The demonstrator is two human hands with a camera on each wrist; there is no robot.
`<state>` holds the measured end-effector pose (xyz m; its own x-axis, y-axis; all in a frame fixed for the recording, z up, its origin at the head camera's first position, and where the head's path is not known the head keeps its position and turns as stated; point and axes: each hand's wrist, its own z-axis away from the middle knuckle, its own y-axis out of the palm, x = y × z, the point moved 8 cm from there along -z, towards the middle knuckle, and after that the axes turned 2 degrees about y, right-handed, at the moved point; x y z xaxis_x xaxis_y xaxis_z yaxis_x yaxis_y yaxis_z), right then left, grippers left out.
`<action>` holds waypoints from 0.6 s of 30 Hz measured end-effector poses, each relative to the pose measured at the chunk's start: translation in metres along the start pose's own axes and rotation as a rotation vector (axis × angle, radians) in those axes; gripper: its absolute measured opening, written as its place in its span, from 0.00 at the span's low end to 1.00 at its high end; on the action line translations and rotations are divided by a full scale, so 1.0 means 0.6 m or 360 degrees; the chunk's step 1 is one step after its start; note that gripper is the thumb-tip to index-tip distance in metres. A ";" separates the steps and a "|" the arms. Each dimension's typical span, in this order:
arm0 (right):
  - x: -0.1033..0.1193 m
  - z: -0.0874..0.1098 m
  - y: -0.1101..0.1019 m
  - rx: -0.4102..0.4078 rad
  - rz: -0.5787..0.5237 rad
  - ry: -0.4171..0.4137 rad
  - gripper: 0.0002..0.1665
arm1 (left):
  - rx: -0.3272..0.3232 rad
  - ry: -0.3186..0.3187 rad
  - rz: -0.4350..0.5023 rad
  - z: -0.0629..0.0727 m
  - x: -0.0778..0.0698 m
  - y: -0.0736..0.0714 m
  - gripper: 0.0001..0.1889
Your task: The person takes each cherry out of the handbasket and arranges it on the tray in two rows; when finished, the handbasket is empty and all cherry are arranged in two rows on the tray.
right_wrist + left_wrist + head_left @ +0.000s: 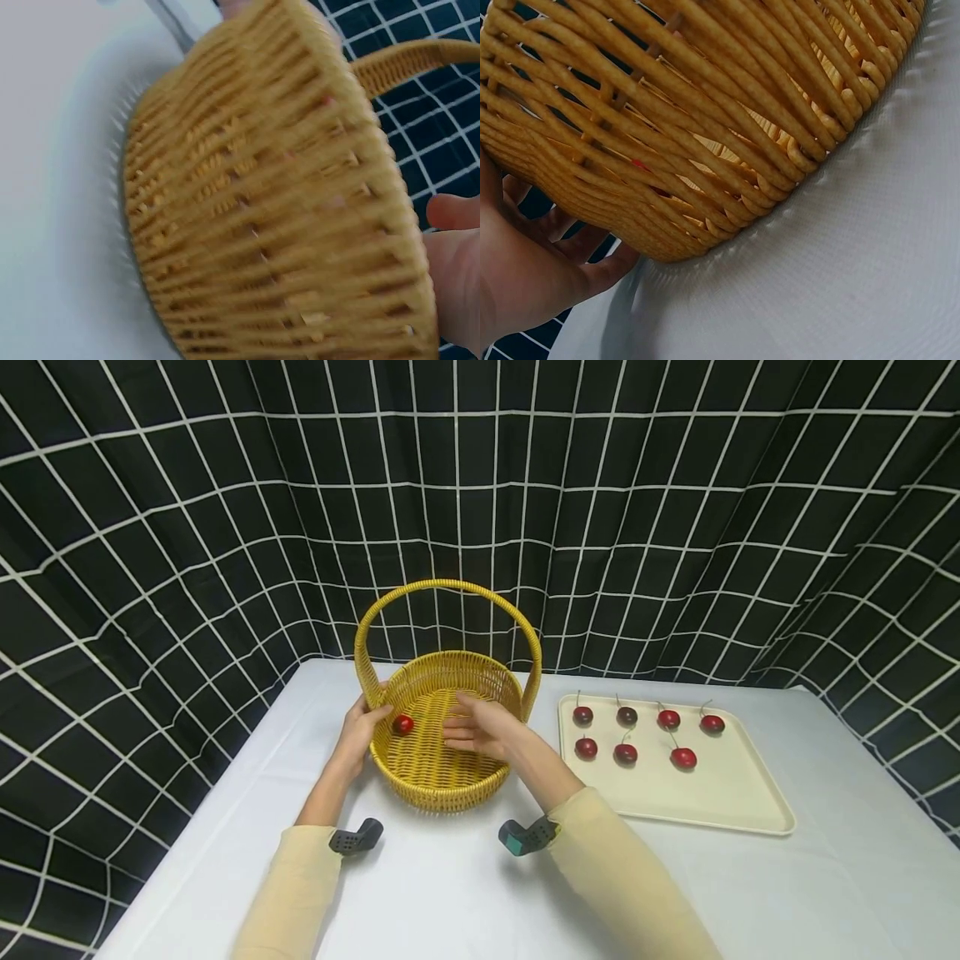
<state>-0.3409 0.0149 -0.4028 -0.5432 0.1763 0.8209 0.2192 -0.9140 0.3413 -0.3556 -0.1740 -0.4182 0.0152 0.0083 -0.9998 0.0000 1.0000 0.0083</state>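
A yellow wicker basket point(442, 797) with a tall arched handle stands on the white table. At its left side, by the foot of the handle, my left hand point(361, 727) grips the rim; the left wrist view shows the thumb along the outer weave. Inside, close to that hand, lies one red cherry point(402, 724). My right hand point(483, 727) reaches in over the right part of the basket, fingers extended and pointing left, holding nothing visible. In the right wrist view the basket wall point(277, 195) hides most of this hand.
To the right, a cream tray point(720, 793) carries several dark red cherries point(683, 758) with stems, in two rows toward its back and left. A black cloth with a white grid point(480, 510) hangs behind the table point(427, 893).
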 end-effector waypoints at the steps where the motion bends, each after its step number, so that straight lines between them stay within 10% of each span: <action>1: -0.002 -0.002 0.004 -0.0003 0.0006 0.0007 0.33 | 0.0005 -0.0005 0.0004 0.003 -0.004 0.002 0.28; 8: -0.011 -0.017 0.031 -0.0034 0.0025 0.0036 0.34 | 0.0014 -0.0005 -0.0028 0.019 -0.026 0.006 0.28; 18: -0.014 -0.034 0.047 -0.0081 0.0062 0.0086 0.36 | -0.0022 0.0004 -0.0045 -0.009 0.009 -0.004 0.28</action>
<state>-0.3468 -0.0201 -0.4095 -0.5783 0.1216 0.8067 0.2003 -0.9374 0.2850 -0.3609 -0.1763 -0.4238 0.0128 -0.0202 -0.9997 -0.0136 0.9997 -0.0204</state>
